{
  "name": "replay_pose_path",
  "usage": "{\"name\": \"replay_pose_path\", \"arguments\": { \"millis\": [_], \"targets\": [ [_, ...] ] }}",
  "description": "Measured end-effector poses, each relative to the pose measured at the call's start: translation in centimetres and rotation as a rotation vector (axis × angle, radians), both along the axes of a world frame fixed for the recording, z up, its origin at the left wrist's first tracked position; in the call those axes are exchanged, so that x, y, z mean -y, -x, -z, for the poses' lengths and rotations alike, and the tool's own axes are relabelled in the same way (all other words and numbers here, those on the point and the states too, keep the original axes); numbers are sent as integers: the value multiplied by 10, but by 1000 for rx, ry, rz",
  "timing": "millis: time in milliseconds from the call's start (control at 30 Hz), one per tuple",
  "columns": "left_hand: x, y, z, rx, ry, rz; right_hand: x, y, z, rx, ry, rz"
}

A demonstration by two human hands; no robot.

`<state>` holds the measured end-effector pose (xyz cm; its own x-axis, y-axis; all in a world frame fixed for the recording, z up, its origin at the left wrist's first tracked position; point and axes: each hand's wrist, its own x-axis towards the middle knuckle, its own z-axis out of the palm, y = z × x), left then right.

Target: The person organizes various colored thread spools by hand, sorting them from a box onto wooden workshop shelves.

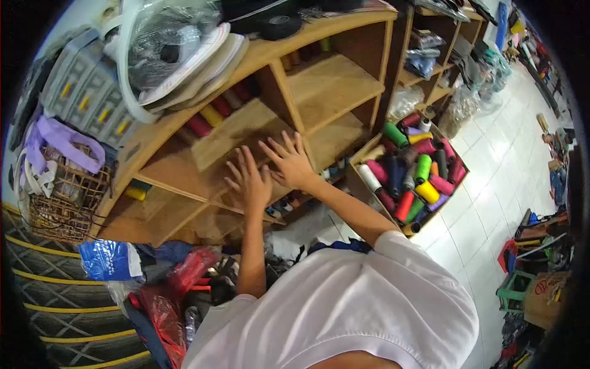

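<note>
My left hand (251, 186) is open, fingers spread, in front of a wooden shelf unit (335, 83). Beside it my right hand (292, 165) is also open, palm toward the shelf and holding nothing. Both hands overlap the middle compartments in this view, their thumbs close together. Behind and left of them, red and yellow thread cones (212, 115) lie deep in an upper compartment. A yellow cone (135, 193) rests in a lower left one. To the right of my right arm stands a cardboard box (362, 150) full of thread cones in many colours.
Plastic-wrapped rolls (172, 49) and a grey drawer organizer (86, 92) sit on top at the left. A wicker basket (64, 203) stands below. Bags and cloth (178, 289) are heaped near my left elbow. White floor tiles (485, 184) run along the right, past a green stool (515, 290).
</note>
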<state>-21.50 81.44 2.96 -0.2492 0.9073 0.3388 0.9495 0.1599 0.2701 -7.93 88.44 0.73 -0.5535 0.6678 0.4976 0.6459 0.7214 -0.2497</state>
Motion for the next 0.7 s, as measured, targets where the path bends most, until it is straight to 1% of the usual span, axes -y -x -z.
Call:
{"name": "replay_pose_path", "arguments": {
  "millis": [33,67,100,133,167,200,233,267,300,333,367,433,467,500,567,600,633,667,700],
  "targets": [
    [0,-8,1,2,16,10,2,-6,-6,-63,26,18],
    [2,-20,-7,-87,91,-119,2,-15,-7,-66,49,37],
    [4,-30,-10,-184,165,-239,0,-25,-6,63,54,18],
    [6,-34,-9,-194,184,-211,3,-37,-4,191,60,-3],
    [6,-36,-9,-82,215,-213,8,-48,-1,185,80,18],
    [3,-39,-11,30,240,-220,10,-60,0,98,68,21],
    [1,-43,-11,20,243,-205,9,-73,-1,11,48,22],
    [0,-46,-8,-58,276,-257,12,-94,1,3,51,36],
    [-1,-50,-2,-132,310,-310,21,-122,7,-9,141,12],
    [-2,-55,5,-59,300,-338,35,-154,15,-16,233,-15],
    [-1,-72,8,-51,308,-331,46,-184,21,-19,324,-44],
    [14,-115,13,53,181,-331,74,-241,30,-70,650,120],
    [27,-147,8,304,103,-169,85,-271,40,-52,589,164],
    [28,-161,49,485,143,-29,91,-300,48,-34,519,203],
    [37,-212,103,517,89,312,104,-343,41,-103,550,353],
    [43,-243,125,647,65,441,106,-362,45,-59,551,357],
    [48,-267,131,612,95,545,106,-379,55,-19,552,365],
    [52,-286,161,644,174,512,107,-392,60,102,557,395],
    [55,-303,158,710,197,609,108,-405,63,119,552,385]
  ]
}}
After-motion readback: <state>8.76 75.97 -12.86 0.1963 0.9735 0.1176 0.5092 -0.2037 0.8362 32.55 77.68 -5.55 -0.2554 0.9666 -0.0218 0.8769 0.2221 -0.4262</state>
